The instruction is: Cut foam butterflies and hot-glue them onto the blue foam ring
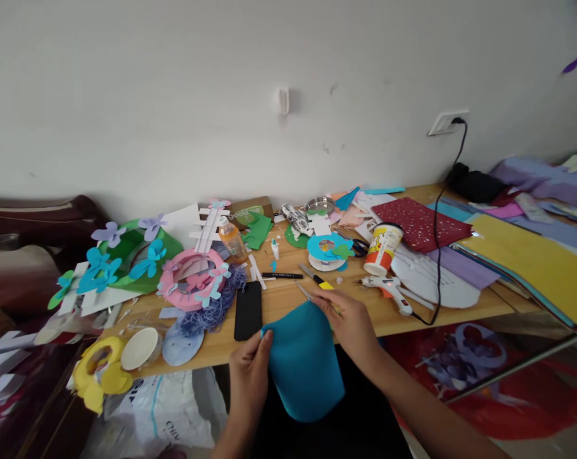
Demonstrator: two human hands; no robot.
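A blue sheet [307,363] with curved edges hangs between my two hands, in front of the table's edge. My left hand [250,370] pinches its upper left corner between thumb and fingers. At the sheet's upper right, my right hand [348,322] is closed around a slim pointed tool [303,291], its tip facing up and left. A yellowish part of the tool shows under the fingers; the rest is hidden. Just beyond lies a craft knife [315,276] with a black and yellow handle. Left of the sheet is a black phone [248,311].
On the table [283,299] are a glue gun [388,292] with its cable plugged in, a paper cup [382,250], a black marker [282,276] and an orange bottle [233,241]. Paper rings, pink [173,290] and green [166,239], stand left. Yellow sheets [532,261] overhang at right.
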